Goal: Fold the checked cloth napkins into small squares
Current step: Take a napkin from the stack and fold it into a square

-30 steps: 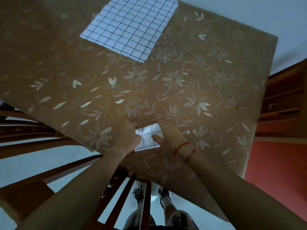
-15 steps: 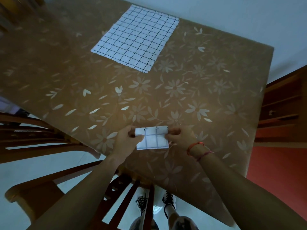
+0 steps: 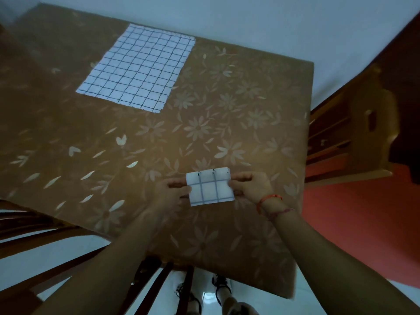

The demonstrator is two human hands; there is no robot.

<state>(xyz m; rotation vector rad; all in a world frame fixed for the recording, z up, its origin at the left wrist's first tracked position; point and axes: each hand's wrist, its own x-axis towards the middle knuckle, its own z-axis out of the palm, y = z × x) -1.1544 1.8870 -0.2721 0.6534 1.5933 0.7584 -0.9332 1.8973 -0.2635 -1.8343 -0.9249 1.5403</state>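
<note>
The folded napkin (image 3: 210,187) is pinched by the left hand (image 3: 172,193) and right hand (image 3: 252,187), with the open napkin (image 3: 138,67) spread well beyond it, leftward.

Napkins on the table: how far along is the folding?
Done: the folded napkin is already a small square. In hand: the left hand and right hand pinch its opposite sides. Left: the unfolded napkin lies flat at the far side of the table.
</note>
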